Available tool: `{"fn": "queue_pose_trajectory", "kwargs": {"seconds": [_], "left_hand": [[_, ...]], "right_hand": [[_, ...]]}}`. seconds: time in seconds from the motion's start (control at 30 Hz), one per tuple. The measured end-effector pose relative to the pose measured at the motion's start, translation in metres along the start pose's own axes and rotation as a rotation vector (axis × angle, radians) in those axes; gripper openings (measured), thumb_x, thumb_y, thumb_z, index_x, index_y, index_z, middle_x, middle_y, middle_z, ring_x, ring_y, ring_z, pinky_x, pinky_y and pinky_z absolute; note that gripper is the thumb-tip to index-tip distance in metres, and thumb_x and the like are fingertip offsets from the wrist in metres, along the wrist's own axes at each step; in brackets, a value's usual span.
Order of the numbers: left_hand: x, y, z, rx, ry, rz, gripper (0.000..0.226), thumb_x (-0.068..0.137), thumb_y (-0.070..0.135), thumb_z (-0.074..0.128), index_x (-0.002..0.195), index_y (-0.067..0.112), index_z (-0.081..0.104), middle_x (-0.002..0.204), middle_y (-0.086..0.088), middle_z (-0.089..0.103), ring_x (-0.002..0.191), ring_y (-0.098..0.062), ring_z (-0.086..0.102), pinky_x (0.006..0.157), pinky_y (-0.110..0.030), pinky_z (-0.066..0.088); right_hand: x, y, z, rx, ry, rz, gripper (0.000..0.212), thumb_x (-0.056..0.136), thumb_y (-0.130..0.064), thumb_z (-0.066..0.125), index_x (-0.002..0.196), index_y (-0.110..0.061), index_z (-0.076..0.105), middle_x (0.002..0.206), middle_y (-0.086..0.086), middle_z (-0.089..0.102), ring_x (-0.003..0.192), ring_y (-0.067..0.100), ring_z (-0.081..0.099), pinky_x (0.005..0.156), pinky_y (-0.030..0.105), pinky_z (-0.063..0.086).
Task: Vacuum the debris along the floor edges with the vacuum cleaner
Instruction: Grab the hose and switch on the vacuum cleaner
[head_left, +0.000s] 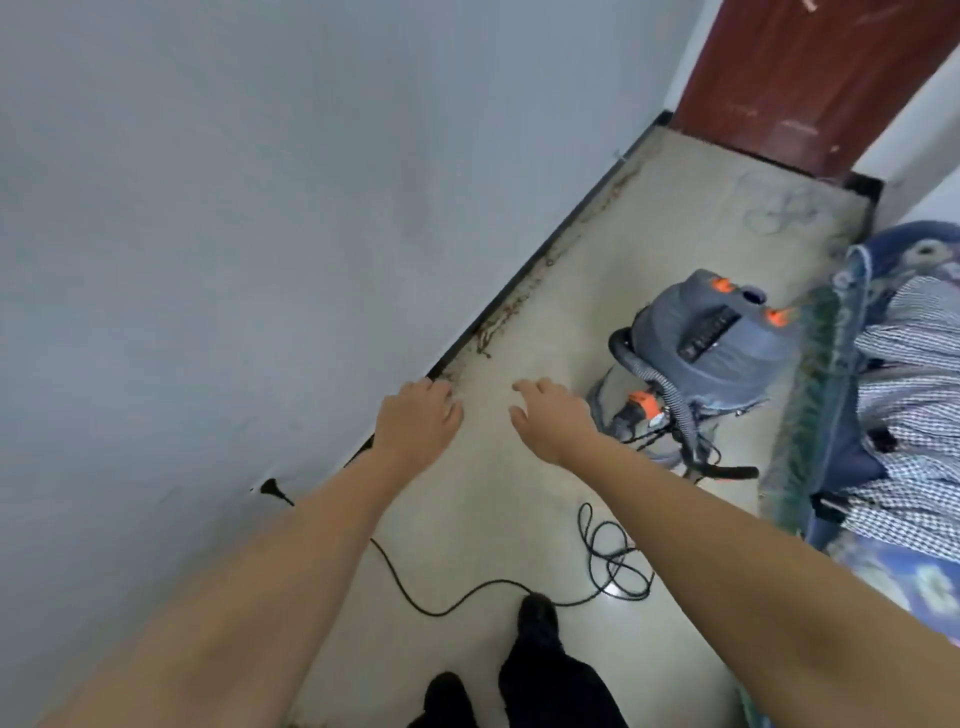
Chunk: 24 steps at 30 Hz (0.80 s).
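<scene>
The vacuum cleaner (711, 343), a grey canister with orange knobs on its lid, stands on the floor to the right, close against a bed (893, 395) heaped with checked cloth. Its ribbed hose (670, 389) curls down the near side, with the black end lying on the floor just in front of the canister. A black power cord (457, 597) runs from a plug (275, 491) in the wall, loops across the tiles and coils near the machine.

The debris (498, 317) is a thin brownish line of crumbs and grit lying along the dark skirting where the floor (571, 260) meets the pale grey wall (208, 208) (it stretches toward the far corner).

Both arms reach forward, bare. The left hand (418, 421) hangs over the floor edge with fingers loosely curled, holding nothing. The right hand (550, 418) is likewise empty, fingers relaxed and slightly spread, well apart from the vacuum.

The floor is beige and glossy. A dark red door (810, 78) closes the far end. Dark shoes (537, 618) show at the bottom.
</scene>
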<state>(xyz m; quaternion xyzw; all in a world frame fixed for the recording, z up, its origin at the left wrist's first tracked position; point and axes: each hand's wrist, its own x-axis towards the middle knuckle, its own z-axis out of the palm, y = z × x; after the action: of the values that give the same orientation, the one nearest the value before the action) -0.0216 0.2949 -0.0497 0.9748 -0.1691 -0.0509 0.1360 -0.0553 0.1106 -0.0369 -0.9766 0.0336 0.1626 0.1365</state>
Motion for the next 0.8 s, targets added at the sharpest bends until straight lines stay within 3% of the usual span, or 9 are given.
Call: {"fn": "queue_pose_trajectory", "kwargs": {"seconds": [0.2,0.37,0.5,0.8], "left_hand": [[0.032,0.106,0.013,0.017,-0.074,0.303,0.035,0.099,0.035,0.039,0.118,0.012,0.057,0.112,-0.008,0.061,0.103,-0.025,0.057,0.084,-0.036,0.046],[0.052,0.186,0.033,0.052,-0.122,0.387,0.035,0.100,0.033,0.038,0.119,0.010,0.056,0.111,-0.010,0.060,0.103,-0.027,0.056,0.087,-0.039,0.046],[0.073,0.246,0.063,0.032,-0.187,0.339,0.036,0.101,0.033,0.037,0.121,0.011,0.055,0.116,-0.008,0.058,0.108,-0.026,0.055,0.090,-0.037,0.044],[0.095,0.361,0.146,-0.172,-0.311,0.116,0.032,0.099,0.035,0.038,0.110,0.013,0.058,0.107,-0.007,0.060,0.100,-0.026,0.057,0.083,-0.037,0.045]], "right_hand": [[-0.047,0.105,-0.022,0.018,0.080,0.254,0.042,0.100,-0.033,0.034,0.138,-0.018,0.041,0.141,0.010,0.043,0.128,0.030,0.039,0.104,0.048,0.033],[-0.075,0.188,-0.036,0.025,0.067,0.340,0.039,0.099,-0.029,0.033,0.136,-0.019,0.040,0.137,0.007,0.045,0.125,0.029,0.040,0.100,0.053,0.037],[-0.084,0.258,-0.041,0.062,0.084,0.384,0.036,0.099,-0.032,0.034,0.132,-0.021,0.044,0.134,0.006,0.048,0.122,0.028,0.044,0.101,0.049,0.036],[-0.068,0.402,-0.057,0.049,-0.074,0.386,0.038,0.100,-0.030,0.031,0.136,-0.021,0.042,0.141,0.006,0.043,0.126,0.027,0.042,0.103,0.048,0.037]]}}
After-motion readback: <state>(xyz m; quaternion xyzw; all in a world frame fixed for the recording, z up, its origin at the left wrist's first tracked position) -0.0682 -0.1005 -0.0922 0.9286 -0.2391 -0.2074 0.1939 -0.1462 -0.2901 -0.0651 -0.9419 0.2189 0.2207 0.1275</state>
